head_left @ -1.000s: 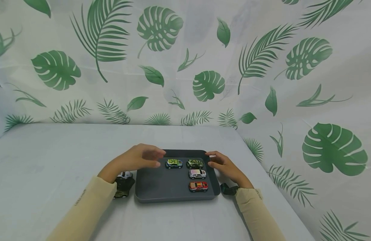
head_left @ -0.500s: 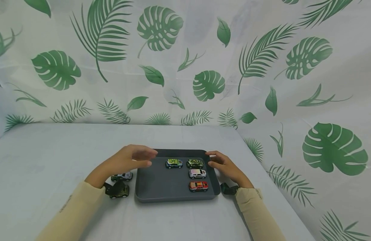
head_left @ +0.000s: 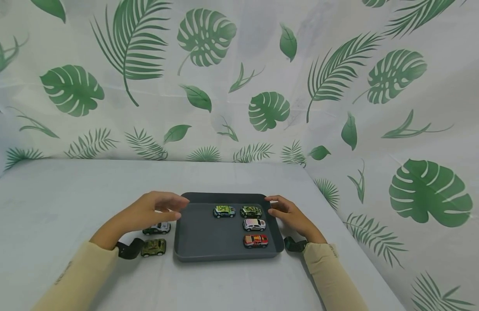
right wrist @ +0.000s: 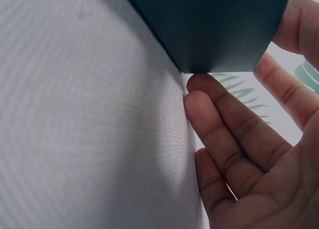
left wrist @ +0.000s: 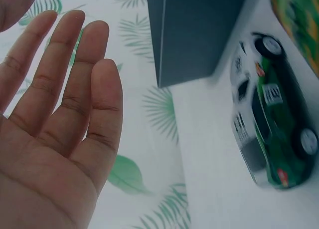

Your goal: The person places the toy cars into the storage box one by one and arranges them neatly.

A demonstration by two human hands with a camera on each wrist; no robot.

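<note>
My left hand (head_left: pixel 144 212) hovers by the left edge of a dark grey tray (head_left: pixel 208 242), its fingers extended and holding nothing. Below it on the table is a white-and-green toy car (left wrist: pixel 271 124); nearer me sits a camouflage toy car (head_left: pixel 153 247). My right hand (head_left: pixel 295 219) rests at the tray's right side, its nearly straight fingertips (right wrist: pixel 202 109) against the outer wall and corner, thumb and index at the rim. Inside the tray stand a yellow-and-blue car (head_left: pixel 224 211), a dark green car (head_left: pixel 251 211), a white car (head_left: pixel 254 224) and a red car (head_left: pixel 255 241).
The tray's raised rim surrounds its cars on a white table (head_left: pixel 223 285). Behind and to the right hangs a white cloth (head_left: pixel 231 125) printed with green leaves. A dark wrist device (head_left: pixel 130 249) shows beneath my left wrist.
My left hand has drawn back leftward from over the tray to its left edge, uncovering the two cars beside the tray. The right hand and the tray have stayed in place.
</note>
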